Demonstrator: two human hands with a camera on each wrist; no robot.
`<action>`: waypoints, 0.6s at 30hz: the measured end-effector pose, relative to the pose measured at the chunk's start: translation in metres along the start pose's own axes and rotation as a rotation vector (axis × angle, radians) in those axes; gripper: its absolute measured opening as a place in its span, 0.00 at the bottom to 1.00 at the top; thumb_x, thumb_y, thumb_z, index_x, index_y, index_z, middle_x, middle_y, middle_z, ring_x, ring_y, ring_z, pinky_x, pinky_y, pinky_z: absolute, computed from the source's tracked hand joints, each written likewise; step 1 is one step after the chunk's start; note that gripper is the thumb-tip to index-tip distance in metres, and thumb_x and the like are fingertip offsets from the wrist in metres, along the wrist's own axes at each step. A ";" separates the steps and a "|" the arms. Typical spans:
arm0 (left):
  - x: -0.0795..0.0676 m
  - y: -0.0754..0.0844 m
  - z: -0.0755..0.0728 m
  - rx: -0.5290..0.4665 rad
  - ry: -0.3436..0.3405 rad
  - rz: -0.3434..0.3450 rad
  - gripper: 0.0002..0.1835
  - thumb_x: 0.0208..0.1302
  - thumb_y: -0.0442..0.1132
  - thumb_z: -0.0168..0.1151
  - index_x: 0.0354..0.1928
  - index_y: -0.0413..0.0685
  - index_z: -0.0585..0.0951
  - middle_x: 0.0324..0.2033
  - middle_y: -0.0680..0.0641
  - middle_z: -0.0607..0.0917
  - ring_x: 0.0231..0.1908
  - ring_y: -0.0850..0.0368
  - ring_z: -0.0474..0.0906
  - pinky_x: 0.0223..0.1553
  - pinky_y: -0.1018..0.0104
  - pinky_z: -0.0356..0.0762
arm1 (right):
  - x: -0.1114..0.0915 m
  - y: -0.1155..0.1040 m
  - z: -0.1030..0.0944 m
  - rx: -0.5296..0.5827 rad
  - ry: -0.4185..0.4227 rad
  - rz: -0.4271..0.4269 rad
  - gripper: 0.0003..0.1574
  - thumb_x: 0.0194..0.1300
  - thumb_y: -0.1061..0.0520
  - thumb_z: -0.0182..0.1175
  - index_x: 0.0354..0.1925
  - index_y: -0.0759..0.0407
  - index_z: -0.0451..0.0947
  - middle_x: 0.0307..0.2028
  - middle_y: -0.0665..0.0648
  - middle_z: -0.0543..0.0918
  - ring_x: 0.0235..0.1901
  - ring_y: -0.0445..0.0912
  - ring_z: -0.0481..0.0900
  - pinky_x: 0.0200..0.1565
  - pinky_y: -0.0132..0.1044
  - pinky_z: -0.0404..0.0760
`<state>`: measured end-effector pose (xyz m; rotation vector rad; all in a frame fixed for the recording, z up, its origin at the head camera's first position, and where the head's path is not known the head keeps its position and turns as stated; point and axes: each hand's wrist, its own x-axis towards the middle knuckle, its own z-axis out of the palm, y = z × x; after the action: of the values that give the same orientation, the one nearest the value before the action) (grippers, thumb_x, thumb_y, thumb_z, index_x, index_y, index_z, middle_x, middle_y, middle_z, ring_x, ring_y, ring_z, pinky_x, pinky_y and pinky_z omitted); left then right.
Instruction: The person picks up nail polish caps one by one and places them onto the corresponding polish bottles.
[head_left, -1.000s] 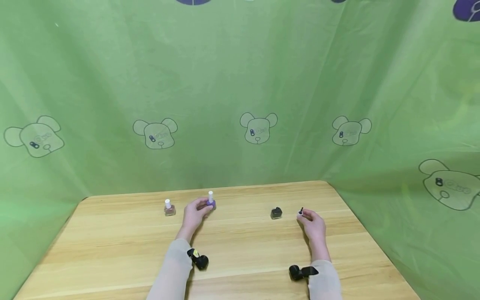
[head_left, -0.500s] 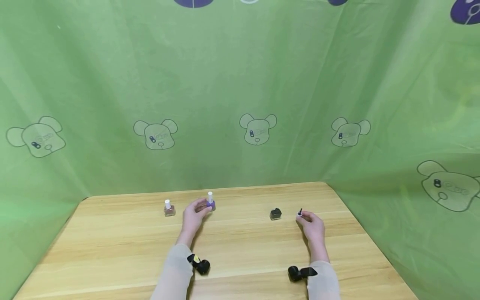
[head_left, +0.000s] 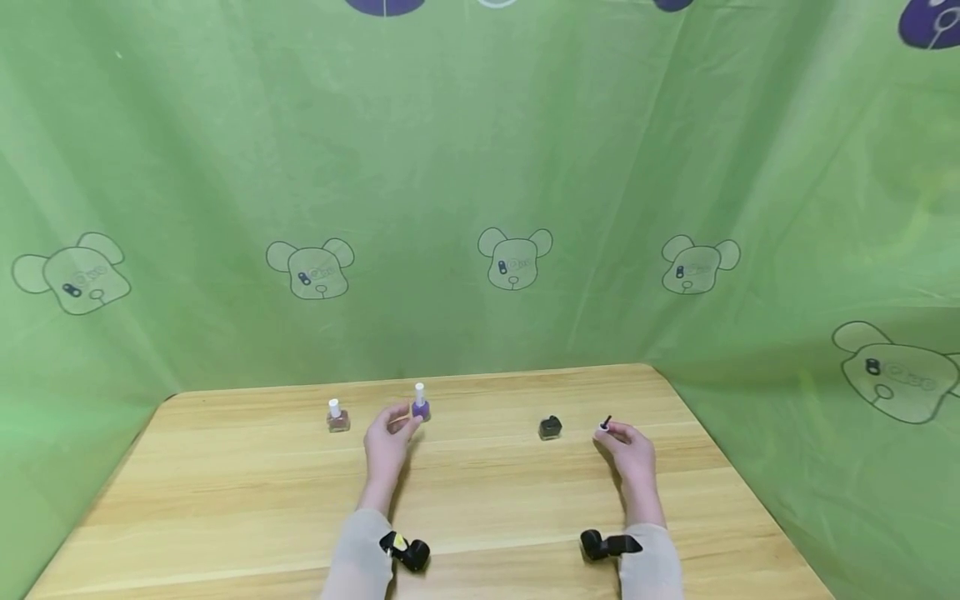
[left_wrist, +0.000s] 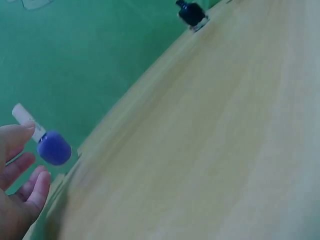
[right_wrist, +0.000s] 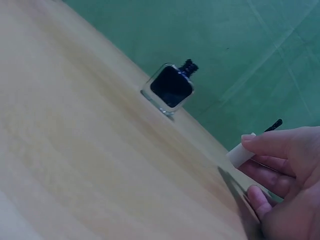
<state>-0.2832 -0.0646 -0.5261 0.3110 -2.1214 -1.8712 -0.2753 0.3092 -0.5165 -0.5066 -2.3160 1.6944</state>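
A purple nail polish bottle [head_left: 421,410] with a white cap stands upright near the table's back edge. My left hand [head_left: 386,442] is right beside it, fingers parted and not wrapped round it; in the left wrist view a fingertip overlaps the white cap [left_wrist: 27,122]. My right hand [head_left: 632,458] pinches a white nail polish cap [right_wrist: 241,155] between thumb and fingers, its dark brush [right_wrist: 273,125] pointing up and away. To the left of that hand an uncapped black nail polish bottle [right_wrist: 171,87] stands on the table, its dark threaded neck showing.
A pinkish nail polish bottle [head_left: 338,420] with a white cap stands left of my left hand. The wooden table [head_left: 480,492] ends at a green curtain [head_left: 420,333] behind and on both sides. Black cameras [head_left: 408,552] sit on both wrists.
My left hand's fingers have loosened from the purple bottle and the hand has drawn slightly back, leaving it standing. My right hand has tilted the cap so the brush leans further right.
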 end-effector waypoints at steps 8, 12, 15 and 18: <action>-0.020 0.017 0.015 -0.100 0.098 0.146 0.14 0.55 0.34 0.72 0.43 0.37 0.83 0.39 0.38 0.87 0.36 0.59 0.82 0.37 0.77 0.81 | -0.002 -0.005 -0.010 0.093 -0.054 0.050 0.26 0.63 0.61 0.65 0.55 0.73 0.71 0.28 0.37 0.81 0.31 0.29 0.76 0.39 0.20 0.77; -0.029 0.026 0.028 -0.156 0.064 0.219 0.14 0.54 0.33 0.72 0.42 0.35 0.82 0.38 0.36 0.86 0.35 0.62 0.81 0.37 0.79 0.80 | -0.002 -0.007 -0.014 0.115 -0.058 0.059 0.24 0.63 0.59 0.65 0.53 0.70 0.72 0.27 0.34 0.80 0.32 0.28 0.77 0.40 0.22 0.77; -0.034 0.031 0.041 -0.157 0.029 0.242 0.14 0.54 0.33 0.72 0.42 0.36 0.83 0.38 0.36 0.86 0.36 0.56 0.82 0.37 0.78 0.80 | -0.002 -0.009 -0.018 0.130 -0.060 0.059 0.21 0.64 0.58 0.65 0.51 0.66 0.72 0.26 0.33 0.80 0.33 0.29 0.77 0.41 0.24 0.76; -0.040 0.033 0.055 -0.155 -0.011 0.241 0.14 0.53 0.33 0.72 0.42 0.36 0.83 0.38 0.36 0.87 0.38 0.48 0.83 0.37 0.76 0.81 | -0.003 -0.011 -0.022 0.143 -0.059 0.061 0.21 0.64 0.57 0.64 0.51 0.64 0.72 0.26 0.32 0.80 0.34 0.30 0.77 0.43 0.25 0.76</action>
<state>-0.2648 0.0046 -0.5024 0.0093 -1.9088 -1.8824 -0.2659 0.3240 -0.4990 -0.5100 -2.2184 1.9104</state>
